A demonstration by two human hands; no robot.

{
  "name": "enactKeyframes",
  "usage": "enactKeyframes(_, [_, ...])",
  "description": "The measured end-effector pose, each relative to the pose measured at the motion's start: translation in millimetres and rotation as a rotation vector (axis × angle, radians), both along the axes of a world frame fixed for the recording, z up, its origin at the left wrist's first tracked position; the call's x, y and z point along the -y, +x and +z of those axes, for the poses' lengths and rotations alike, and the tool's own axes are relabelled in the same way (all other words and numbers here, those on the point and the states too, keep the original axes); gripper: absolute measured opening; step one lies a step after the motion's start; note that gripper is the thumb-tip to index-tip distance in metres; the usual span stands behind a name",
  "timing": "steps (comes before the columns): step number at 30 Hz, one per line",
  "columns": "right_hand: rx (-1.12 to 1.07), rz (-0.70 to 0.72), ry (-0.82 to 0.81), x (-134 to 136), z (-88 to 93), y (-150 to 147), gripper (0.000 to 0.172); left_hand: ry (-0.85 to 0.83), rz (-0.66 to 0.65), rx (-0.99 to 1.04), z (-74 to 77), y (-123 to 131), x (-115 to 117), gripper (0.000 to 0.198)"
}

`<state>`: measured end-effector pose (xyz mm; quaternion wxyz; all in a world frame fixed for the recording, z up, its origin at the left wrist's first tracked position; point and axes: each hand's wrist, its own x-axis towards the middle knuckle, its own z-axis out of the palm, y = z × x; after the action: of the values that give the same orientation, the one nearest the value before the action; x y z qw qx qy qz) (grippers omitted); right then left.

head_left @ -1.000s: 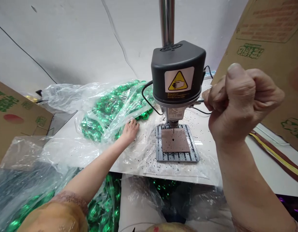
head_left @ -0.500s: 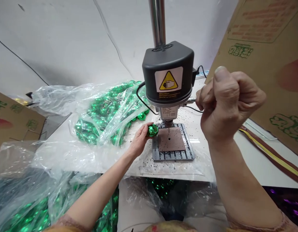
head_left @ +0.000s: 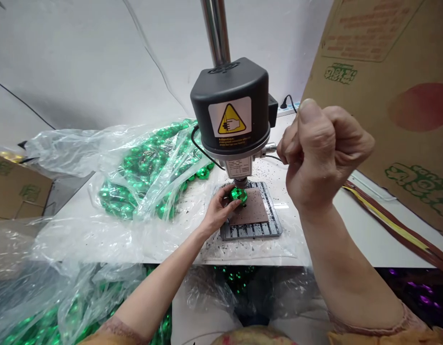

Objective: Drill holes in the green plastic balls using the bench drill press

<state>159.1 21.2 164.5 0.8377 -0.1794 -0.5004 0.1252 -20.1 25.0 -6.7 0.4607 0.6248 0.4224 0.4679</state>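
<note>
My left hand (head_left: 218, 209) pinches a shiny green faceted ball (head_left: 238, 194) and holds it on the brown pad (head_left: 255, 211) of a small bench drill, right under the drill bit. The drill's dark head (head_left: 231, 108) carries a yellow warning label and rides on a steel column (head_left: 215, 29). My right hand (head_left: 320, 149) is raised in a fist at the drill's right side, wrapped round its metal feed lever (head_left: 270, 148), of which only a short end shows.
A clear plastic bag of several green balls (head_left: 142, 175) lies left of the drill on the white table (head_left: 372, 239). More bagged green balls (head_left: 45, 316) sit below the table's front edge. Cardboard boxes stand right (head_left: 387, 86) and left (head_left: 13, 191). Black swarf litters the tabletop around the drill base.
My left hand came out of the bag with a green ball and carried it right onto the drill pad under the bit. My right fist stayed on the lever.
</note>
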Motion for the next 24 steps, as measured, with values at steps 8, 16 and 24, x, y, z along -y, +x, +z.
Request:
enactKeyframes(8, [0.008, -0.011, -0.043, 0, -1.2, 0, 0.045, 0.168, 0.02, -0.171, -4.9, 3, 3, 0.057])
enactKeyframes(16, [0.036, -0.053, -0.08, 2, 1.3, 0, 0.047, 0.281, 0.076, -0.321, 3.1, 9, 8, 0.048])
enactKeyframes(24, [0.054, -0.045, -0.064, 1, 1.5, 1, 0.046, 0.083, 0.05, -0.212, -0.4, 17, 17, 0.058])
